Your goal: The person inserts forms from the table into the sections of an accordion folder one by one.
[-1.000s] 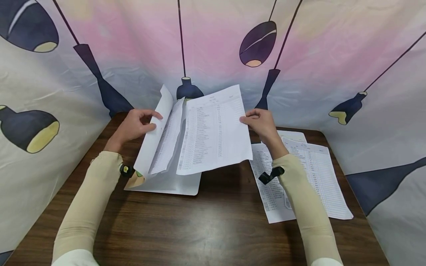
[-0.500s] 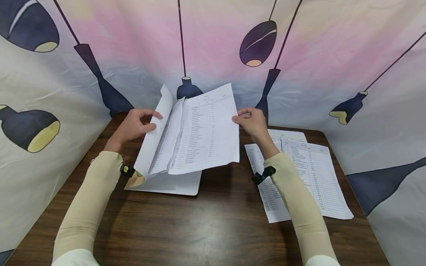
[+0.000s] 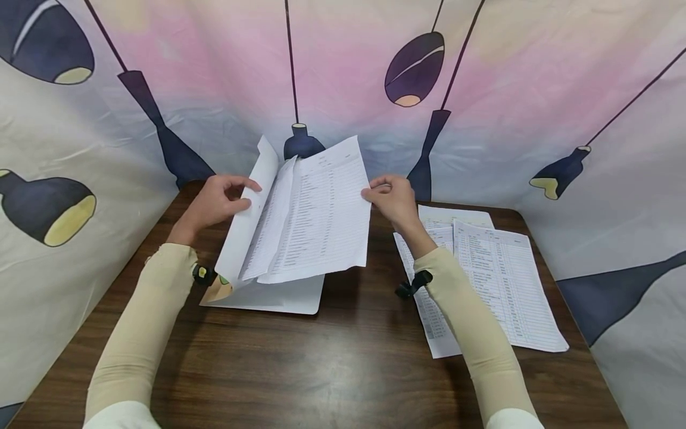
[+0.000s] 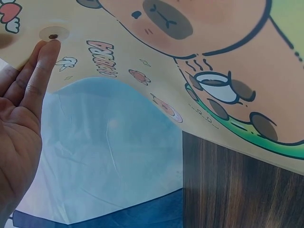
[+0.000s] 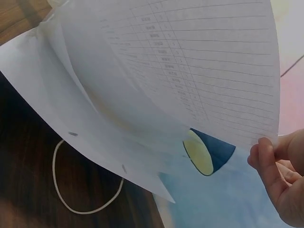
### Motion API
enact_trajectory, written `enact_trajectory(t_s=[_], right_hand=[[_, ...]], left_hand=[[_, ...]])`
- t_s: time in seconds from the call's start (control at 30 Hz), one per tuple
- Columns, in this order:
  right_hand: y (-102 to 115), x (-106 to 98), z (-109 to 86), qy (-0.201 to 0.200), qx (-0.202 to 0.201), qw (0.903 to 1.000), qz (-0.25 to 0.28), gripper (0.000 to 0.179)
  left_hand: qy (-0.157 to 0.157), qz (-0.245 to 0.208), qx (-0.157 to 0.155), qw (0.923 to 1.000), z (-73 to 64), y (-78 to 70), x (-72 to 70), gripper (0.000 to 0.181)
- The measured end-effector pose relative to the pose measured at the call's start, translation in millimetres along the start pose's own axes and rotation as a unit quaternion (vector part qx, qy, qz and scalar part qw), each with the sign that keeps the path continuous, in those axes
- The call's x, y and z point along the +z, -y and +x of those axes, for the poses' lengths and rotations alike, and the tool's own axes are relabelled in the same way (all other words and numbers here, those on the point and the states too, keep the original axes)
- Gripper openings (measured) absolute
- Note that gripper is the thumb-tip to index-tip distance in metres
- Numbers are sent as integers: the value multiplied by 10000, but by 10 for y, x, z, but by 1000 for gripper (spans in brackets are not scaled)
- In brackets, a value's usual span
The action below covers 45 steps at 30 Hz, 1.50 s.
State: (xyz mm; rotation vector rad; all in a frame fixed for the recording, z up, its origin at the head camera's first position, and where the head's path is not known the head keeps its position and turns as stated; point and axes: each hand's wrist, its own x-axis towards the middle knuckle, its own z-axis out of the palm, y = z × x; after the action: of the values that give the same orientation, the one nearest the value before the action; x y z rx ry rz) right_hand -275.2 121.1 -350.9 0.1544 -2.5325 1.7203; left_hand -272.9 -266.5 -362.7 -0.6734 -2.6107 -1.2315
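Observation:
My left hand (image 3: 211, 205) holds up the cover of a document folder (image 3: 241, 232), thumb and a finger on its white inner side. In the left wrist view, other fingers lie against the cartoon-printed outside (image 4: 142, 57), at a round snap button (image 4: 61, 33). My right hand (image 3: 395, 199) pinches the right edge of a printed sheet (image 3: 327, 214), raised and slanting over the open folder. The right wrist view shows thumb and fingers at one corner of this lined sheet (image 5: 228, 71). Another printed sheet (image 3: 270, 217) stands between it and the cover.
More printed sheets (image 3: 498, 286) lie overlapping on the right of the wooden table (image 3: 311, 369), partly under my right forearm. A thin pale cord loop (image 5: 80, 212) hangs by the folder. A curtain (image 3: 343, 71) with painted lamps rises behind the table.
My right hand has moved left with the pinched sheet, which now overlaps more of the folder. My left hand and the cover have stayed in place.

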Motion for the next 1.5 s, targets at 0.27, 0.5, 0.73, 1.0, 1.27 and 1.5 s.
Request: enact_trajectory(t_s=[0.27,0.5,0.73,1.0,1.27,1.5], right_hand=[[26,113,-36,180,-23,9995,257,23],[40,207,-39,460,152,9963,715,25],[51,285,-45,898,305,9867,1321,29],[64,416,-48,1117,414,9785,1682,31],[102,540,-11,1087,520,9781,1699,33],[153,730,40,1051,552,9814,1509,30]], left_hand=[[-21,-26,116,9999,6,-11,-4,28],[-36,-3,136,9999,13,14,-11,29],[-28,15,175,9998,3,6,-29,28],[-11,-63,165,9998,-19,21,-30,28],[-24,-118,178,9998,-33,19,-23,28],[-28,-89,170,9998,-25,4,-16,29]])
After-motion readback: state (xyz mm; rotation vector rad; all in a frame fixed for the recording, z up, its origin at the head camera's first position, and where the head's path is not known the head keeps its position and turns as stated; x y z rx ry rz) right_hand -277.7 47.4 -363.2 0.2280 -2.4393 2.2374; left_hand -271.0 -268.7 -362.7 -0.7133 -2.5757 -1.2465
